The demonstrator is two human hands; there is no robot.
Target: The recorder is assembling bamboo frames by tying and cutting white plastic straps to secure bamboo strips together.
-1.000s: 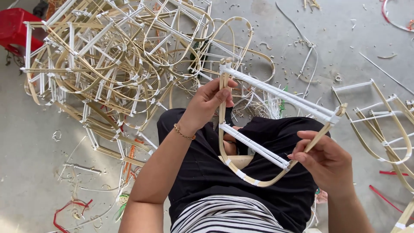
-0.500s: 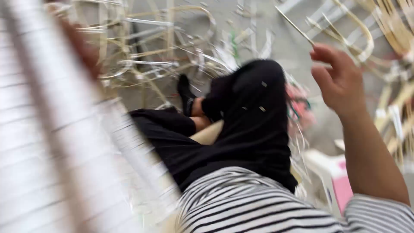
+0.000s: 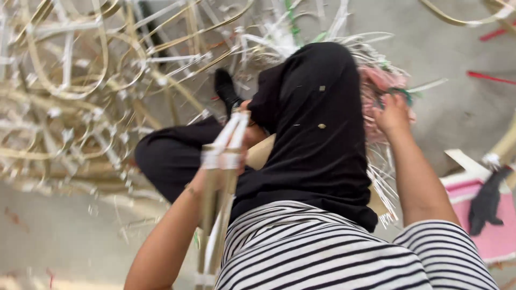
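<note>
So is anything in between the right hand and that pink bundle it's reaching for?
Nothing visible is. The right hand is already at the pink bundle, beside the raised black-clad knee, though blur hides whether the fingers grip it. The left hand is busy with the taped cane frame.

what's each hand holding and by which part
Left hand grips the cane frame at its white-taped joint. Right hand reaches into pink strips; a hold cannot be told.
</note>
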